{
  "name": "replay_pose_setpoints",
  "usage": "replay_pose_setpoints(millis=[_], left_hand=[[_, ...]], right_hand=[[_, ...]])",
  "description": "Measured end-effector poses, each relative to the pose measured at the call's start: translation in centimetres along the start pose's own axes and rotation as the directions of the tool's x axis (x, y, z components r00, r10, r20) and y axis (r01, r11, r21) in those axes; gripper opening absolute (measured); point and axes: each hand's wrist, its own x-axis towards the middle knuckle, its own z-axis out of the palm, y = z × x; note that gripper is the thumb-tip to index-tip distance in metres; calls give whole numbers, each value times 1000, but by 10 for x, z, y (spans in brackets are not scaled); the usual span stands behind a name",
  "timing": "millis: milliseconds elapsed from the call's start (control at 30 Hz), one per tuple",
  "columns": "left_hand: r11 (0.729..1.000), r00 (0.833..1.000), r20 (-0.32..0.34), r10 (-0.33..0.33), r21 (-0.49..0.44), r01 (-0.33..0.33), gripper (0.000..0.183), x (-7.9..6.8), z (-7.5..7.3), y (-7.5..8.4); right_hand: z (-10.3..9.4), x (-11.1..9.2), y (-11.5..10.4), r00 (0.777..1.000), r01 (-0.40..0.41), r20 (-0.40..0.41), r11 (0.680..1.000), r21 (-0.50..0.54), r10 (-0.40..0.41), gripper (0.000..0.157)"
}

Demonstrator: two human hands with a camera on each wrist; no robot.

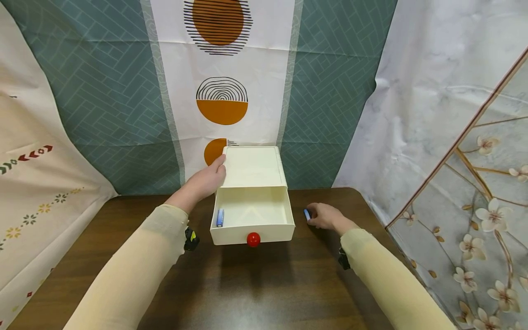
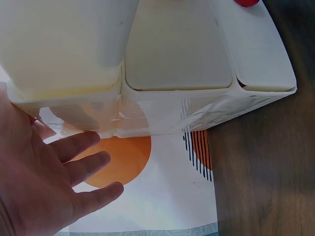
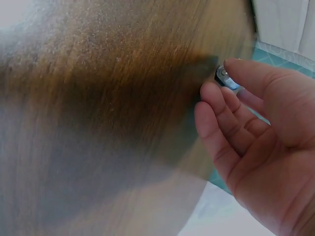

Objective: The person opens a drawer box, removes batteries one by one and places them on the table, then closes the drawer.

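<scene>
A cream box [image 1: 253,167] stands on the table with its drawer [image 1: 251,234] pulled out toward me. The drawer front has a round red knob [image 1: 253,239]. Inside the drawer, along its left wall, lies a blue battery [image 1: 220,217]. My left hand [image 1: 206,179] touches the box's upper left side; in the left wrist view several fingers [image 2: 88,167] extend fairly straight and spread by the box. To the right of the drawer, my right hand [image 1: 327,216] pinches another blue battery [image 1: 307,214] between thumb and fingers, low over the table. The right wrist view shows that battery's metal end [image 3: 224,73].
The dark wooden table [image 1: 255,293] has a rounded far right corner. A green and white patterned cloth [image 1: 330,114] hangs behind the box. Other patterned cloths hang at the left [image 1: 37,192] and right [image 1: 453,137] sides.
</scene>
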Motion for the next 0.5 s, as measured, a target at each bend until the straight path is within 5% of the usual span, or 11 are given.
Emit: replay_pose_setpoints(millis=[500], left_hand=[[1000,1000,8,-1,-4,1,69,1,0,1]], right_hand=[[-17,-18,-4,996,37,-81,999,-21,-39,55]])
